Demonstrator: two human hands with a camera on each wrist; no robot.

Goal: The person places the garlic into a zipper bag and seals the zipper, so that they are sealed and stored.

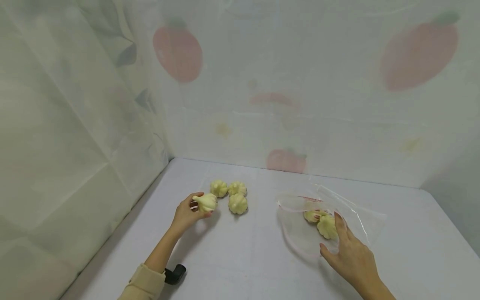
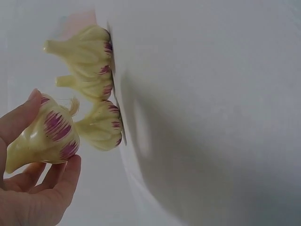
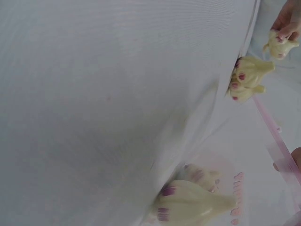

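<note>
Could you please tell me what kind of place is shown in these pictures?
Probably a small, screened-off tabletop work space: a white-covered table, a fruit-printed sheet close behind it, and garlic bulbs and a clear plastic bag on it.

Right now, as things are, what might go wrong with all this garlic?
The bulb in the left hand is held above the table, so it could slip and drop. The clear bag by the right hand looks thin and floppy, so it might sag or fold over. The three bulbs on the table stand close together, so bumping one could knock its neighbours.
</note>
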